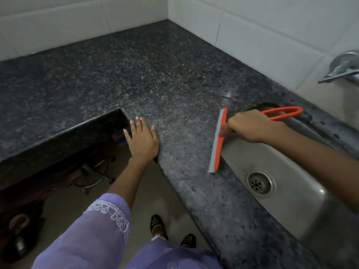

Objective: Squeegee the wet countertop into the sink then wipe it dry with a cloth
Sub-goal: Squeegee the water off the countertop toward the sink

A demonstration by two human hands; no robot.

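Right hand point(246, 127) is gripping squeegee point(218, 140) w/ blade lying at sink point(287, 171) edge, prob. to tip water in. Left hand point(142, 139), fingers flat, is bracing on worktop point(136, 74) away from sink.

The tabletop point(147, 78) is dark speckled granite, in an L shape. On it lies the squeegee point(218, 140), at the edge of the steel sink point(291, 183), and the flat left hand point(142, 140).

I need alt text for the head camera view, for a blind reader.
The right hand grips an orange squeegee at the sink edge, blade on the dark granite countertop. The left hand rests flat on the counter's front edge.
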